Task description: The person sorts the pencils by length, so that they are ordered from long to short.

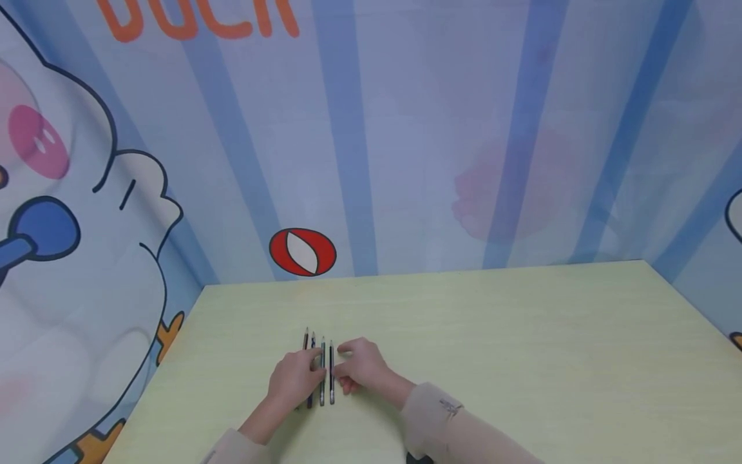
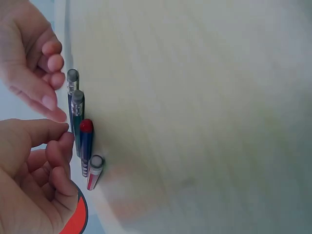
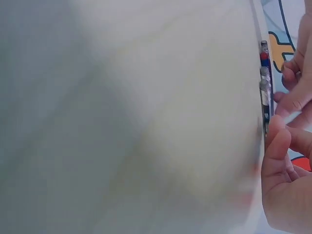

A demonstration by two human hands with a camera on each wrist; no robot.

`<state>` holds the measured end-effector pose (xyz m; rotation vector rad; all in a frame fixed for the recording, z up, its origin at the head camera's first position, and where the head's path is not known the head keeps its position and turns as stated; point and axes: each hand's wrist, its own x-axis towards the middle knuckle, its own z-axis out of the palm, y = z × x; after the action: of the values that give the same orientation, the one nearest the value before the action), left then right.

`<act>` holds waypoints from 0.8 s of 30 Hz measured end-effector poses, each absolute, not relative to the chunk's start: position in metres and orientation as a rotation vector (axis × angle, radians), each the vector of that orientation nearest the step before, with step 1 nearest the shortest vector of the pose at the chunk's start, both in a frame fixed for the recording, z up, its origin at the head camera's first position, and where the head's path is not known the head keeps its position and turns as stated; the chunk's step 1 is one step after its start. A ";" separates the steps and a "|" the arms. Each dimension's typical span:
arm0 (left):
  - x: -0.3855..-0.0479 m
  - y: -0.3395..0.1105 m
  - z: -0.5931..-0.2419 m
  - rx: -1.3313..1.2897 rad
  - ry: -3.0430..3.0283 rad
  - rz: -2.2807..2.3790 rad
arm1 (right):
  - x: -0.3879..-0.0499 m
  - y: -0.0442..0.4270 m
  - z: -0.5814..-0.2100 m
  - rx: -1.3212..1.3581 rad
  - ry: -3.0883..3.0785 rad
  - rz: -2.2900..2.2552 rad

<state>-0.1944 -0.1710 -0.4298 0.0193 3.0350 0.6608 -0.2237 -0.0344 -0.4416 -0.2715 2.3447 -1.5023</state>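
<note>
Several pencils lie side by side on the table, tips pointing away from me. The rightmost is a dark pencil (image 1: 332, 380) with a metal-banded eraser end; beside it lies a green pencil (image 2: 78, 122). Further left come a blue pencil with a red end (image 2: 87, 139) and a reddish pencil (image 2: 94, 175) with a grey eraser. My left hand (image 1: 292, 378) arches over the left pencils, thumb and forefinger at the green one; contact is unclear. To the right, my right hand (image 1: 365, 364) has its loosely bent fingertips beside the dark pencil, without gripping it.
The pale yellow table (image 1: 493, 348) extends to the right of the hands. A printed cloth backdrop (image 1: 406, 129) with blue stripes rises behind it and along the sides. A small black object (image 1: 418, 459) shows under the right sleeve at the front.
</note>
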 end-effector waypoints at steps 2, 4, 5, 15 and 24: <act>-0.193 -0.172 -0.430 0.031 3.051 0.687 | -0.224 -0.025 -0.440 -0.305 2.339 -1.509; -0.191 -0.173 -0.431 0.031 3.059 0.722 | -0.222 -0.013 -0.438 -0.341 2.321 -1.515; -0.190 -0.174 -0.431 0.035 3.066 0.734 | -0.222 -0.005 -0.438 -0.359 2.313 -1.515; -0.182 -0.193 -0.432 0.020 3.078 0.894 | -0.218 0.089 -0.419 -0.348 2.367 -1.450; -0.185 -0.227 -0.422 -0.001 3.235 0.670 | -0.216 0.175 -0.399 -0.353 2.688 -1.312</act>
<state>-0.1849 -0.2269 -0.4219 -0.0008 3.2354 0.6701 -0.2156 0.1753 -0.3989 -0.3525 2.6880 -1.3116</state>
